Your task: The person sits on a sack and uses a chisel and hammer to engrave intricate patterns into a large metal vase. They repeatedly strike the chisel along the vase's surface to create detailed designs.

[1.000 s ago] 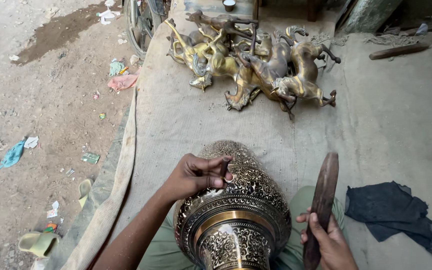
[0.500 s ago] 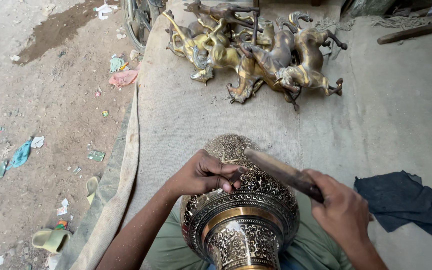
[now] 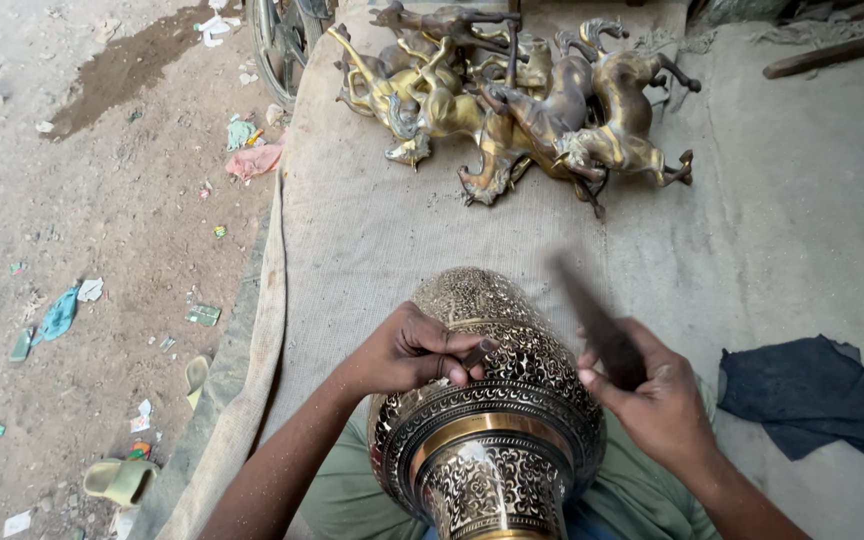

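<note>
Dusty mat (image 3: pixel 372 240), engraved brass vase (image 3: pixel 497 400) lying lengthwise, neck toward viewer, left hand (image 3: pixel 407 350) fingers pinching chisel (image 3: pixel 474 353), right hand (image 3: pixel 657 400) gripping mallet (image 3: pixel 592 315).

Open mat (image 3: pixel 392 240) beyond the engraved vase (image 3: pixel 497 400), room to pass there. Further off, a heap of brass horses (image 3: pixel 522 110) blocks the way; a dark cloth (image 3: pixel 812 395) lies right of the vase.

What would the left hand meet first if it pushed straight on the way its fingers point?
The left hand points rightward across the engraved metal vase. It would probably meet the dark mallet held by the right hand, though depth is uncertain.
</note>
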{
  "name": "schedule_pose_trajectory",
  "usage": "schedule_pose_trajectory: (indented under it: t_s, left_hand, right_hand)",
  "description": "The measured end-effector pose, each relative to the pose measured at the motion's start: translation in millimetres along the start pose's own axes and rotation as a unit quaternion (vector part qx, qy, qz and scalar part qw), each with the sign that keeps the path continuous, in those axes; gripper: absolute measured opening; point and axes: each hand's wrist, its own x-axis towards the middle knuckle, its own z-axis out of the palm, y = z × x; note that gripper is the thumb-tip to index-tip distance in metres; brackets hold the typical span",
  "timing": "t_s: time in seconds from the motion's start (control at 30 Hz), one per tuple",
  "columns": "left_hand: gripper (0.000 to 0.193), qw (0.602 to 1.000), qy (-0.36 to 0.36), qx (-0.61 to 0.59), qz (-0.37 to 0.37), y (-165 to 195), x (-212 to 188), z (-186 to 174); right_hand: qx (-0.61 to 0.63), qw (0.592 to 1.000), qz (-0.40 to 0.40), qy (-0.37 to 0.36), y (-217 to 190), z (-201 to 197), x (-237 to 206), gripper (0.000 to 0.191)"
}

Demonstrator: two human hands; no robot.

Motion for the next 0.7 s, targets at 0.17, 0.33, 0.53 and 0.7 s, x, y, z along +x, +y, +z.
schedule_pose_trajectory:
  t_s: [0.17, 0.33, 0.53, 0.7]
  left_hand:
    - [0.036, 0.999, -0.012, -0.037, -0.008, 0, 1, -1]
    - [0.036, 0.999, -0.025, -0.044, 0.004, -4, 1, -2]
    - [0.037, 0.998, -0.033, -0.045, -0.026, -6, 1, -3]
    - [0.032, 0.996, -0.067, 0.037, 0.038, -6, 2, -5]
  right_hand:
    - [-0.136, 0.99, -0.005, 0.02, 1, 2, -3, 0.043]
    - [-0.314, 0.945, -0.08, 0.04, 4, 1, -7, 0.044]
    - [-0.303, 0.931, -0.177, 0.102, 9, 1, -14, 0.049]
    - [-0.166, 0.982, -0.088, 0.035, 13, 7, -19, 0.049]
